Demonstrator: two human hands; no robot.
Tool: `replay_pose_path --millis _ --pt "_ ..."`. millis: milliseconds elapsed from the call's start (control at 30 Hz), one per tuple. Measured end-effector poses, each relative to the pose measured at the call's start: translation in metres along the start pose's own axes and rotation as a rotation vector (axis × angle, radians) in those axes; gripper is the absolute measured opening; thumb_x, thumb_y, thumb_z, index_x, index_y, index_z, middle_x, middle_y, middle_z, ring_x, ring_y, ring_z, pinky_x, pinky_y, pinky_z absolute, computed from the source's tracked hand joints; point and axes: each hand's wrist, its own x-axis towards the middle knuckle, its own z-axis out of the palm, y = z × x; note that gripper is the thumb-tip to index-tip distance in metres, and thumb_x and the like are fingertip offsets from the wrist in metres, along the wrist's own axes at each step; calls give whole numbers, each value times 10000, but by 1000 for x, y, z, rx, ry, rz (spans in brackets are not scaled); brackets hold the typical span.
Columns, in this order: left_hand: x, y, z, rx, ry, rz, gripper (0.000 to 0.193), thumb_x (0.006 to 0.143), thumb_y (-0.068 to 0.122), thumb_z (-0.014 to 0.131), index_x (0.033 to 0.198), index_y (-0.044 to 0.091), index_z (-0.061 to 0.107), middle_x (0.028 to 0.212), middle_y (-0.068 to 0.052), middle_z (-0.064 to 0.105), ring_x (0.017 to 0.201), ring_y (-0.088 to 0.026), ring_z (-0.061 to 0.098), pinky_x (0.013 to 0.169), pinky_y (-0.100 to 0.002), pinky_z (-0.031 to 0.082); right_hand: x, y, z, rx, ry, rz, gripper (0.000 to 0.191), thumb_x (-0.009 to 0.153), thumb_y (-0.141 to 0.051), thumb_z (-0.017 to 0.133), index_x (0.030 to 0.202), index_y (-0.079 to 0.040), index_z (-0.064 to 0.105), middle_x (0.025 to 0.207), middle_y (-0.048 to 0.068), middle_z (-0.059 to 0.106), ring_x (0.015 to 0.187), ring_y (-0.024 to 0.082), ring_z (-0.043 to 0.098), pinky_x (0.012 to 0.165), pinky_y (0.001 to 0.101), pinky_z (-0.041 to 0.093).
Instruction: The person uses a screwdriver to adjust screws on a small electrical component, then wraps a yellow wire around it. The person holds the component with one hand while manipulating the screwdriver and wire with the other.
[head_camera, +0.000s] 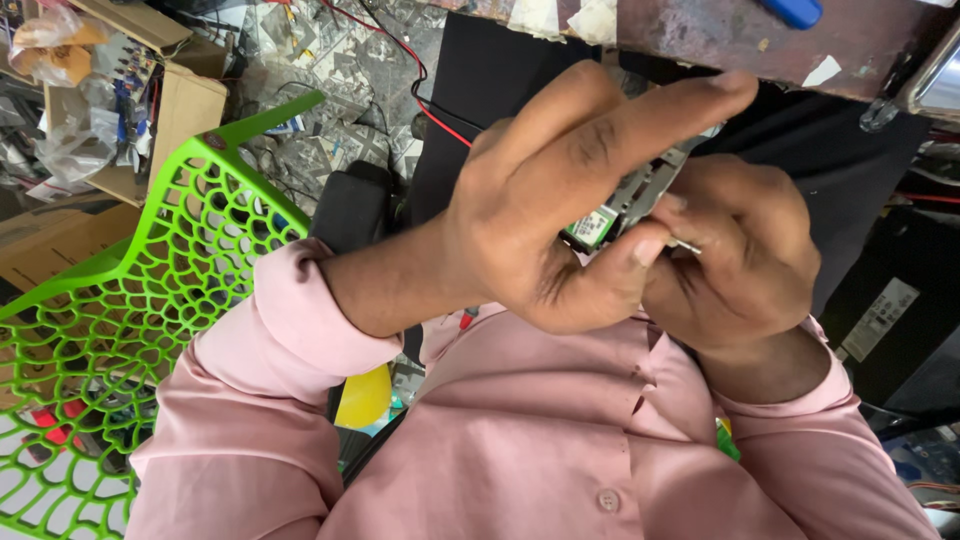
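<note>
**Ana:** Head view looked straight down a pink shirt (560, 440) at two hands pressed together over the lap. What did you make of the risk?

**Ben:** My guess was a drop. The small circuit module (625, 205), grey metal with a green end, sat high between both hands with nothing under it but the lap and a cluttered floor (340, 90). A slip of the thumb could have sent it down among the wires and it would have been hard to find.

**Ana:** And the left hand (560, 200)?

**Ben:** Its thumb (625, 265) pressed against the green end of the module while the index finger stuck out straight above, so those fingers were half spread, clamped only at the thumb side.

**Ana:** The right hand (735, 260)?

**Ben:** Fingers curled together, pinching a thin metal tool (686, 244) whose tip poked out just beside the module. I could not tell whether the tip touched it. A hard push there might have scratched the board or skidded onto the left thumb.

**Ana:** Anything else near?

**Ben:** A green lattice chair (150, 290) at the left, a rusty tabletop (760, 40) edge above, a red wire (420, 80) behind
</note>
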Motion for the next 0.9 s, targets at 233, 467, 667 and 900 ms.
replay_pose_path --millis 233,467,667,900 --pt "-20 4 -6 72 -39 -27 504 1116 275 562 1530 -11 519 1443 -31 627 781 -126 581 666 -266 590 -3 -15 -4 60 -46 96 308 1017 -92 830 1250 6 655 1102 161 675 914 264 709 784 340 587" --pt "-33 28 1 62 -86 -10 521 1121 259 512 1550 -35 500 1561 -79 571 836 -156 577 711 -269 589 -22 -33 -10 149 -26 132 297 1025 -51 814 1246 30 633 1105 179 673 897 242 717 764 314 587" --pt "-36 34 5 33 -39 -7 489 1133 253 514 1496 -75 502 1553 -129 552 876 -169 604 780 -272 608 -23 -42 -16 127 -17 79 334 966 11 835 1230 75 641 1055 194 661 878 283 720 742 338 593" --pt "-34 50 10 -80 34 -139 407 1071 235 615 1393 -13 585 1307 -107 665 871 -189 626 758 -294 555 -20 -45 -40 101 -56 86 357 940 45 864 1224 77 649 1040 187 659 839 266 712 726 328 582"
